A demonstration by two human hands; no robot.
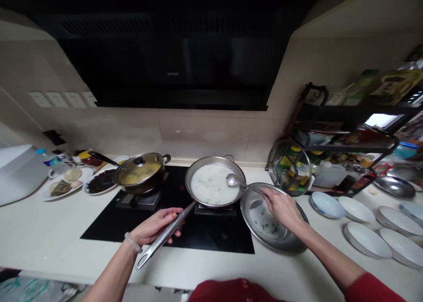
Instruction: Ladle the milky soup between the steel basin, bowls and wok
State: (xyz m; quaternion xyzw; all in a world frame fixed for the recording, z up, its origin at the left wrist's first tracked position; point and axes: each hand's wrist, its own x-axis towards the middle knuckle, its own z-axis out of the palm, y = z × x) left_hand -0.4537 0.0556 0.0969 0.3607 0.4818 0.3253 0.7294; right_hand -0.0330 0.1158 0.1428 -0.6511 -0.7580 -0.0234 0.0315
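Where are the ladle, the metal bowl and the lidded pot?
Ladle [231, 179]: head view, on its round scoop.
Metal bowl [288, 243]: head view, on its bare near wall.
Lidded pot [140, 173]: head view, on its glass lid.

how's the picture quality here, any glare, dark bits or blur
Head view: the range hood sinks into near-black, though its logo is readable; head view: a blown-out white patch glares at the rack on the right; head view: things near the right edge look soft, and the bowls there seem stretched by the lens; head view: the spoon shows a highlight.
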